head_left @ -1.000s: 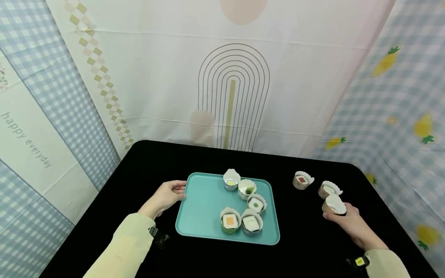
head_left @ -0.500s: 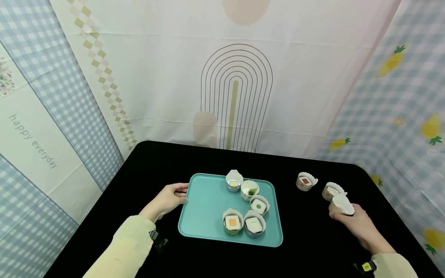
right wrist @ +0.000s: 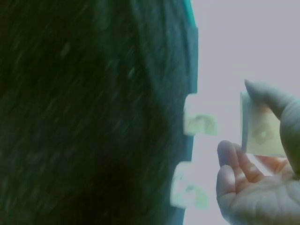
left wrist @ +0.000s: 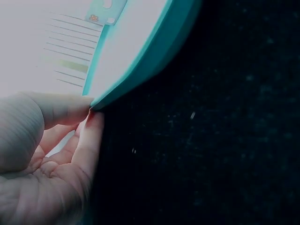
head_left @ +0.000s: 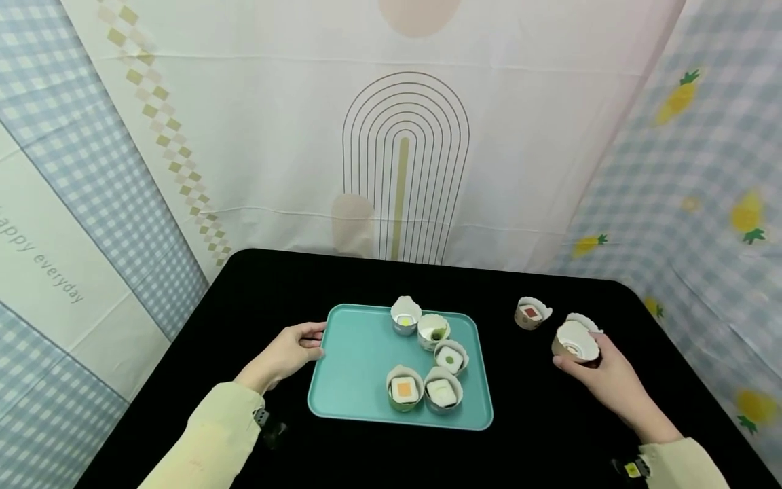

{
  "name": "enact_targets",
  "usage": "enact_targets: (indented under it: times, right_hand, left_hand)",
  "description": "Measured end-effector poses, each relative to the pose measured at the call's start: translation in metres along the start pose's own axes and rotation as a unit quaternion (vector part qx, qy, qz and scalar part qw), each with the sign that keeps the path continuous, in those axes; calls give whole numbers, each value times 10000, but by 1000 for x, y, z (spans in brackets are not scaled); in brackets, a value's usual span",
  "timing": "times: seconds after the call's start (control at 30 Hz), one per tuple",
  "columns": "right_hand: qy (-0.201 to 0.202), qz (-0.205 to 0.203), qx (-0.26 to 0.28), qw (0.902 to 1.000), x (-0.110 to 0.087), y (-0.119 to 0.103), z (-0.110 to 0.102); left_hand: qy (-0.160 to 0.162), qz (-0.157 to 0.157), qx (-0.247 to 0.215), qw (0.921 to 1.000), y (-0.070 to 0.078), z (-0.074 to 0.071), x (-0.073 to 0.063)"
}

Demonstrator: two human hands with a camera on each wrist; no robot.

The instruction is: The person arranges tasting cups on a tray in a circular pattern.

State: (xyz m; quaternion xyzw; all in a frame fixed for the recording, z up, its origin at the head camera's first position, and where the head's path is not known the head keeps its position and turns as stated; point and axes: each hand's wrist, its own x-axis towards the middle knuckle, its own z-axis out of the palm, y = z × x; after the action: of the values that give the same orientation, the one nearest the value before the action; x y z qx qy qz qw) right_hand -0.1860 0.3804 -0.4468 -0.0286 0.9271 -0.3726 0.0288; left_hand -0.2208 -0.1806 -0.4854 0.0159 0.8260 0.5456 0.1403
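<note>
My left hand pinches the left rim of a turquoise tray; thumb and fingers meet on its edge in the left wrist view. Several paper baking cups with small white cakes sit on the tray's right half, including one with an orange square and one with a green dot. At the right, my right hand grips a tan paper baking cup from its side, raised above the table in the right wrist view. Its contents are mostly hidden.
A paper cup with a dark red square stands on the black table, right of the tray. Another paper cup is partly hidden behind the held one. A patterned curtain hangs behind the table.
My right hand has lifted the paper baking cup and brought it up and slightly left, so it now overlaps the cup behind it. The left hand stays at the tray's rim.
</note>
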Motion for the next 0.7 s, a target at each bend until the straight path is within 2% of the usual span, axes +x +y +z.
enact_targets:
  times: [0.1,0.33,0.53,0.7]
  right_hand:
    - [20,-207,-24,9998,1,-14,3]
    - [309,-327,-26,9990,-1,-43,17]
    - [259,-509,455,9973,5,-65,35]
    - [-7,-773,992,9921,11,-83,52]
  left_hand:
    - [-25,-10,-16,10000,-1,0,0]
    - [-52,-29,-42,10000,-2,0,1]
    - [-18,26,90,10000,-2,0,-1]
    - [-6,14,109,9999,1,1,-1]
